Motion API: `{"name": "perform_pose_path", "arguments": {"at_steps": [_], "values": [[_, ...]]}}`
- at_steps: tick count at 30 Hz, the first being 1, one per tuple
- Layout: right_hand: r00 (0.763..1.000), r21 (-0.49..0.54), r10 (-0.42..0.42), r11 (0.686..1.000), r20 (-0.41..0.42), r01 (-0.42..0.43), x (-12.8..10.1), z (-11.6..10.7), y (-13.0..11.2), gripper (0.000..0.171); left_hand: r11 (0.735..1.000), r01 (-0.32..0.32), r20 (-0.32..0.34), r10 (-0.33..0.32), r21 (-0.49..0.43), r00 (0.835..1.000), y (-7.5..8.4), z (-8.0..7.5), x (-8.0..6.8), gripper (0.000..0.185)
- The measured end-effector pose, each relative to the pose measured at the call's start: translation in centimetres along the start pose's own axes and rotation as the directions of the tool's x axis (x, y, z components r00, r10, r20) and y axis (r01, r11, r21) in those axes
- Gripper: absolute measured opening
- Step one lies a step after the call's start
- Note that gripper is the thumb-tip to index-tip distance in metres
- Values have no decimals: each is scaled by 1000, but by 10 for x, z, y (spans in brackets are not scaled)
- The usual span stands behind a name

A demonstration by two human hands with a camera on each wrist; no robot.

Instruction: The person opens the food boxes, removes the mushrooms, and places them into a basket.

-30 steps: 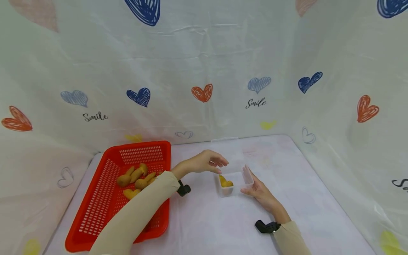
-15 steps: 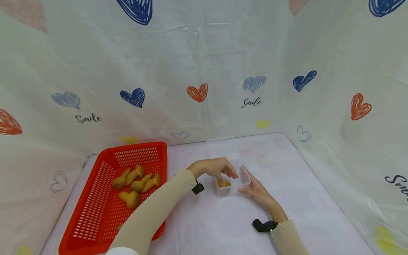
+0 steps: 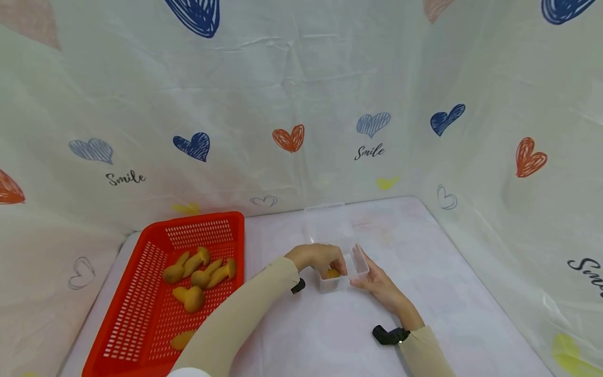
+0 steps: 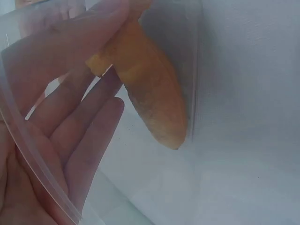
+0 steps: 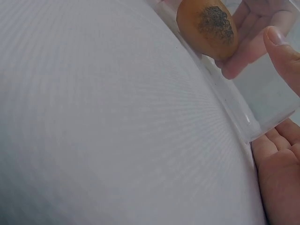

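Observation:
A small clear plastic container (image 3: 330, 286) stands on the table in the head view. Inside it lies a yellow-brown mushroom (image 4: 152, 89), its stem end toward the container wall in the left wrist view. My left hand (image 3: 319, 256) reaches down into the container and pinches the mushroom between thumb and fingers. In the right wrist view the mushroom's cap (image 5: 206, 28) shows a dark rough patch, with left fingertips against it. My right hand (image 3: 382, 285) grips the container's right end, its thumb (image 5: 281, 51) on the near side and the other fingers behind and below.
To the left stands a red perforated plastic basket (image 3: 136, 293) with several mushrooms (image 3: 192, 299) in it. My left sleeve passes over its near right corner. A thin clear-edged plastic piece (image 3: 325, 206) lies at the table's back edge, before a heart-printed curtain (image 3: 235, 94).
My left hand has moved right and down, from above the container into it, and its fingers have closed on the mushroom. The right hand keeps its hold. The head view has shifted slightly.

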State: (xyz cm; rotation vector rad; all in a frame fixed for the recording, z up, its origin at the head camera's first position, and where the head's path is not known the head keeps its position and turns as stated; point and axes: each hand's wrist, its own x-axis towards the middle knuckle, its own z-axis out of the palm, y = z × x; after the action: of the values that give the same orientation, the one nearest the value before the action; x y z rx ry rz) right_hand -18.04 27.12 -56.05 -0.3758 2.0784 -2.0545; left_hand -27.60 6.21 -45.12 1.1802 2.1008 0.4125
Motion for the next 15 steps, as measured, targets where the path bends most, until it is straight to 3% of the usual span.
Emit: {"name": "perform_pose_path", "arguments": {"at_steps": [6, 10, 15], "values": [[1000, -17, -8, 1000, -13, 7, 0, 1, -1, 93, 995, 44, -23, -42, 89, 999, 0, 0, 2, 43], [1000, -20, -4, 1000, -17, 4, 1, 1, -1, 93, 991, 89, -42, -85, 104, 995, 1, 1, 1, 41], [1000, 0, -6, 1000, -14, 6, 0, 1, -1, 94, 992, 96, -54, -92, 87, 994, 2, 1, 0, 40]]}}
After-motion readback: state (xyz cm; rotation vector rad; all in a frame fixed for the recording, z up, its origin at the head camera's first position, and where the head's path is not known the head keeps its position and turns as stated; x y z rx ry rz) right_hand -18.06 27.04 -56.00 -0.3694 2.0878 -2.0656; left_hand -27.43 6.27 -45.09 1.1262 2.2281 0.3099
